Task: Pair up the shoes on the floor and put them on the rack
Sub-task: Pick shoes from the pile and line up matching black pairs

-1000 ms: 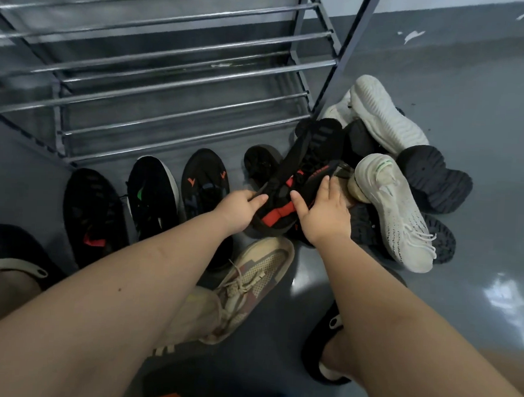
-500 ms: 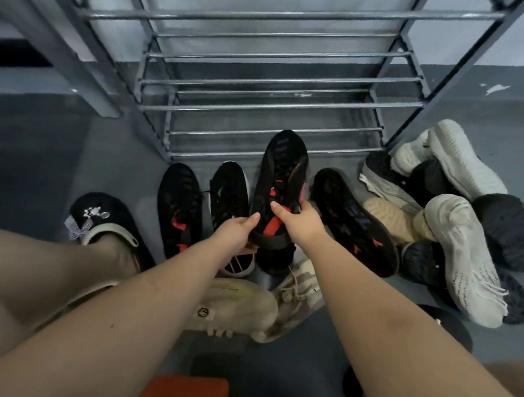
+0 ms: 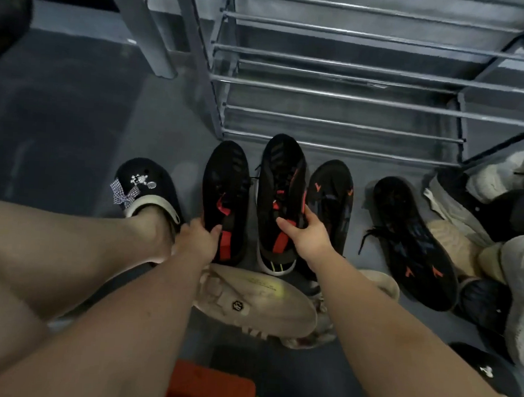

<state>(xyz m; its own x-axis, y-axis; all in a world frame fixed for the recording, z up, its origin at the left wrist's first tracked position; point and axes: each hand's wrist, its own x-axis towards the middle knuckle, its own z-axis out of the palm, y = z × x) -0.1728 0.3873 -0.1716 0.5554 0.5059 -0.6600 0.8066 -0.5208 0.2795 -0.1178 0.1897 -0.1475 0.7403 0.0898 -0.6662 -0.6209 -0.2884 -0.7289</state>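
Right hand [image 3: 308, 237] grips a red-strapped black shoe [image 3: 280, 199], left hand [image 3: 199, 240] clasps its mate [image 3: 225, 202] before the rack [image 3: 351, 96]; loose heel grips could drop either, splitting the pair.

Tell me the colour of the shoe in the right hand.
Black with red straps, seen in the head view: the shoe gripped by the right hand.

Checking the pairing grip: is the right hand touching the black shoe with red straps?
Touching. The head view shows the right hand gripping the black shoe across its red straps.
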